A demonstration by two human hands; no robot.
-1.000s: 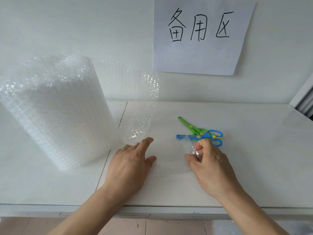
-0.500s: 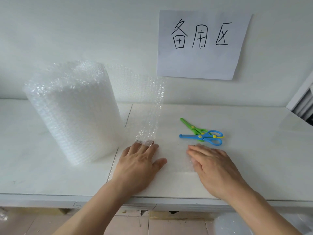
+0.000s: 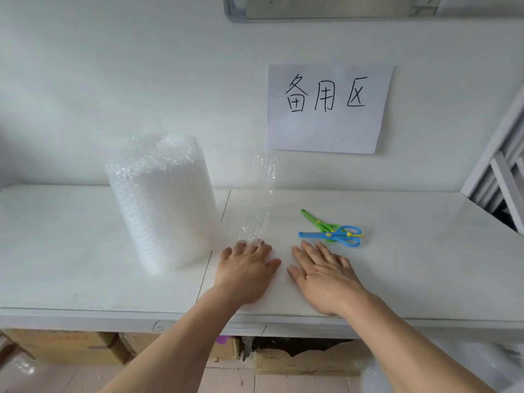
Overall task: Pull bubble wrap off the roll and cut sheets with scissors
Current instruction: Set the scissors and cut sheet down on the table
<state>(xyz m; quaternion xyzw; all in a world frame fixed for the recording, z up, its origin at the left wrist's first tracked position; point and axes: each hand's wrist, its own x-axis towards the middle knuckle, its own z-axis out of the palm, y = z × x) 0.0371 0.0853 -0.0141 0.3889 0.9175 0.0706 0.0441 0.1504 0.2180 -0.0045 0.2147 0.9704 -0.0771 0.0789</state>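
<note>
A big roll of clear bubble wrap [image 3: 161, 202] stands upright on the white table [image 3: 71, 251], left of centre. A loose flap of wrap [image 3: 259, 199] comes off the roll to the right and hangs down to the table. My left hand [image 3: 246, 272] lies flat, palm down, with its fingertips at the flap's lower end. My right hand [image 3: 323, 279] lies flat beside it with fingers spread. A faint clear sheet seems to lie under both palms. Two pairs of small scissors, one blue [image 3: 331, 236] and one green [image 3: 319, 221], lie just beyond my right hand.
A paper sign with handwriting [image 3: 329, 109] hangs on the wall behind. A white frame [image 3: 499, 177] stands at the right edge. Cardboard boxes [image 3: 62, 347] sit under the table. A seam [image 3: 224, 207] runs across the tabletop by the roll.
My right hand let go of the pinched wrap and flattened onto the table. My left hand stayed flat. The view pulled back and tilted up.
</note>
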